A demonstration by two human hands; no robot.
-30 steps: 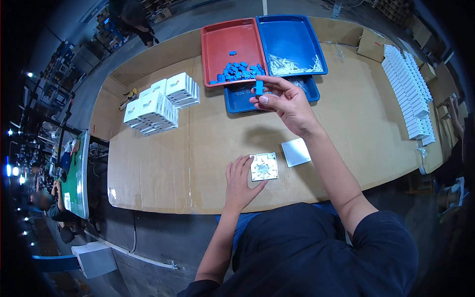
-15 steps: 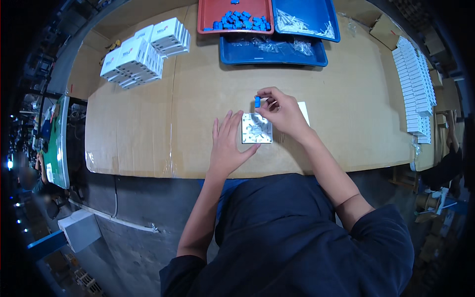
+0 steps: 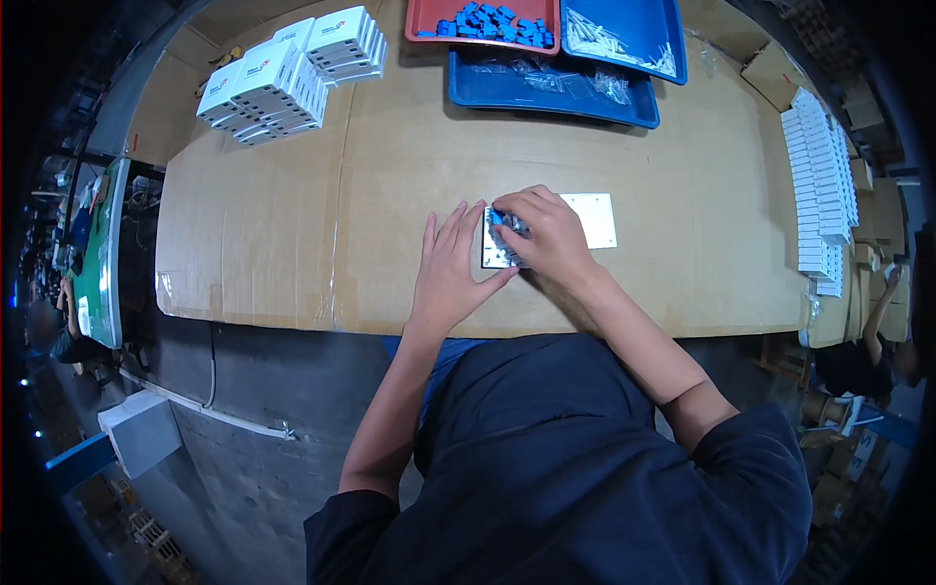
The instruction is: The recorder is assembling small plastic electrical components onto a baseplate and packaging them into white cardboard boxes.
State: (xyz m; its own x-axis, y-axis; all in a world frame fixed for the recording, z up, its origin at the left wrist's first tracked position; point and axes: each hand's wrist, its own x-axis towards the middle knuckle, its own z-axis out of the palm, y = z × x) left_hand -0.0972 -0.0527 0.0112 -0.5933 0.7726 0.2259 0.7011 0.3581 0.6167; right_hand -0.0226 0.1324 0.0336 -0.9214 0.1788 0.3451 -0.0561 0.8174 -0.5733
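Observation:
A square white open-backed case (image 3: 494,258) lies on the cardboard-covered table in front of me. My left hand (image 3: 450,268) is spread beside its left side, with fingers along that edge and the thumb by its lower corner. From the right, my right hand (image 3: 551,234) reaches over the case and covers much of it. Its fingers pinch a small blue plastic block (image 3: 496,217) at the upper part of the case. Whether the block is seated there is hidden by the fingers. A flat white plate (image 3: 600,220) lies just right of my right hand.
Beyond my hands stand a red tray (image 3: 429,27) of blue blocks, a blue tray (image 3: 673,29) of white sticks and a blue tray (image 3: 507,100) of clear small bags. White boxed units (image 3: 278,83) are stacked far left; more white units (image 3: 814,185) line the right edge.
My right hand has brought the blue block down from above the case's top edge onto the case. The white plate is now less covered. My left hand keeps its place beside the case.

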